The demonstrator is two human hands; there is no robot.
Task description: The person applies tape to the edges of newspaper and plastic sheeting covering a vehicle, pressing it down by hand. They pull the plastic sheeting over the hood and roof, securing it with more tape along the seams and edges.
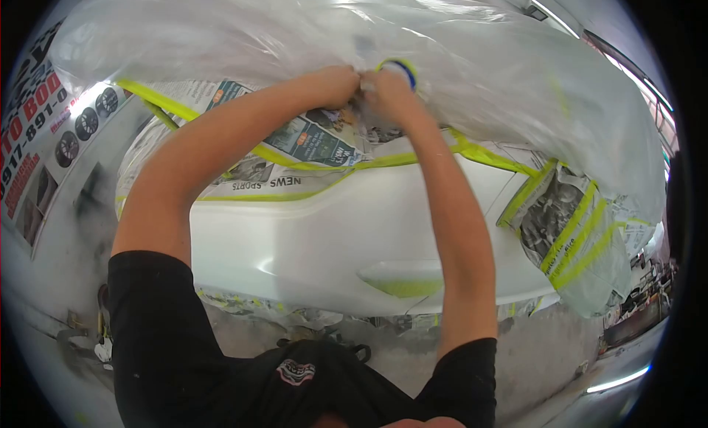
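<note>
Both my arms reach out to a clear plastic sheet (472,67) draped over a white car body (346,236). My right hand (387,92) grips a roll of yellow-green masking tape (399,65) with a blue core, held against the sheet. Right beside it and touching it, my left hand (338,85) is pinched closed on the sheet's edge, where the plastic meets the newspaper masking (306,140). What lies between the fingers is hidden.
Yellow-green tape strips (472,151) hold newspaper along the white panel, and more taped newspaper (568,229) covers the right end. A recess in the panel (402,280) is also taped. A printed banner (37,133) hangs at the left. Grey floor lies below.
</note>
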